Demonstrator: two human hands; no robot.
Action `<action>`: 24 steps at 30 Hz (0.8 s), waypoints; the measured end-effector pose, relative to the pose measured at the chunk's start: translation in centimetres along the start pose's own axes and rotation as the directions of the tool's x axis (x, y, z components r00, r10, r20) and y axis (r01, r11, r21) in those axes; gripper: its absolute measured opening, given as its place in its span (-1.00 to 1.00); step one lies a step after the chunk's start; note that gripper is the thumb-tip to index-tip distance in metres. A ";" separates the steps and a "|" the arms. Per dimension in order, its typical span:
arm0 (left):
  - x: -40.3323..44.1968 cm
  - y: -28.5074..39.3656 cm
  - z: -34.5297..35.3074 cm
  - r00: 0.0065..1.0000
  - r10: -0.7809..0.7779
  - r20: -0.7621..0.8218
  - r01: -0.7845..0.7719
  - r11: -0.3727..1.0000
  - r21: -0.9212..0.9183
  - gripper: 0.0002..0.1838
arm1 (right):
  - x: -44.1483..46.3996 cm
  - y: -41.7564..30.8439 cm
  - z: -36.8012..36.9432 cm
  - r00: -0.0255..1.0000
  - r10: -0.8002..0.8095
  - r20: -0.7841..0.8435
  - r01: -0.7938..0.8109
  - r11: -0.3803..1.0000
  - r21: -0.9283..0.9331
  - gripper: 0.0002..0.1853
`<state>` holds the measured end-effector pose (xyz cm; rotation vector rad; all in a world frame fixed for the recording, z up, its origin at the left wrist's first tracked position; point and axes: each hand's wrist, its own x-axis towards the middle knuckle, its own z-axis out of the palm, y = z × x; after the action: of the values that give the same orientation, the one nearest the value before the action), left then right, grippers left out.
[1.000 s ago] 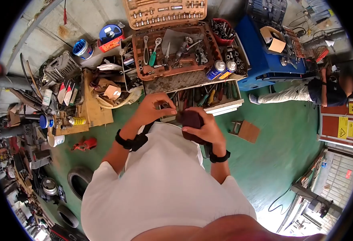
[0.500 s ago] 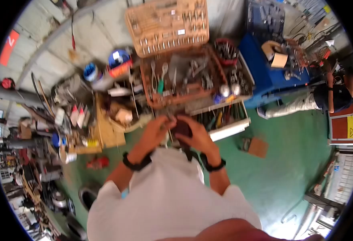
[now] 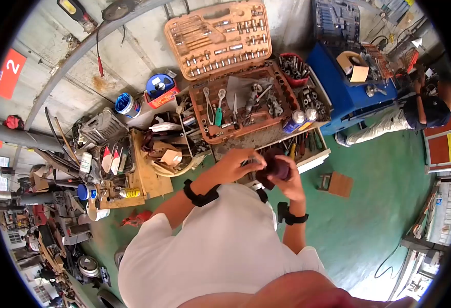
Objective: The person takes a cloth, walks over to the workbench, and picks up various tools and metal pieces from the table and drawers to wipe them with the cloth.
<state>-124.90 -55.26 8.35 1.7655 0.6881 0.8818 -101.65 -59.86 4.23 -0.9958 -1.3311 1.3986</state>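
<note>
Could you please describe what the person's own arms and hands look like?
The left hand and right hand are bare, without gloves. Each wrist wears a black band, the left band and right band, both with a bulkier black block. Short white sleeves leave the forearms uncovered.

At far left, a red sign (image 3: 11, 73) on the wall reads "2"; its smaller lettering is unclear.
</note>
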 end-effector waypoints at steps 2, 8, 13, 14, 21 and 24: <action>-0.3 -0.9 0.9 1.000 -0.020 -0.019 0.020 1.000 0.012 -0.85 | -0.1 -0.4 0.2 1.000 -0.007 0.007 0.007 1.000 -0.022 -0.38; -0.9 -2.4 -0.1 0.968 -0.247 0.050 0.250 0.965 -0.074 -0.81 | 0.3 -1.4 2.5 0.997 0.081 0.017 -0.068 0.920 -0.385 -0.44; -2.0 -4.0 -3.9 0.924 -0.107 -0.366 -0.079 0.885 -0.459 -0.82 | -1.6 0.2 -0.5 0.994 0.103 0.034 -0.086 0.940 -0.330 -0.47; -1.6 -3.8 -5.2 0.890 -0.108 -0.444 -0.143 0.858 -0.494 -0.81 | -2.2 0.6 -1.2 0.990 0.140 0.019 -0.123 0.919 -0.374 -0.47; -2.4 -4.1 -3.6 0.970 -0.221 -0.104 0.175 0.926 -0.334 -0.78 | -1.4 -0.4 0.1 0.984 0.095 -0.152 -0.135 0.950 -0.283 -0.46; -2.1 -2.8 -2.2 0.941 -0.335 0.042 0.337 0.924 -0.180 -0.81 | -0.2 -1.9 1.9 0.992 -0.028 -0.124 -0.006 0.964 -0.265 -0.41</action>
<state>-128.04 -54.83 5.70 1.4308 0.8444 0.6758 -103.23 -60.52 6.27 -1.2308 -1.4499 1.1467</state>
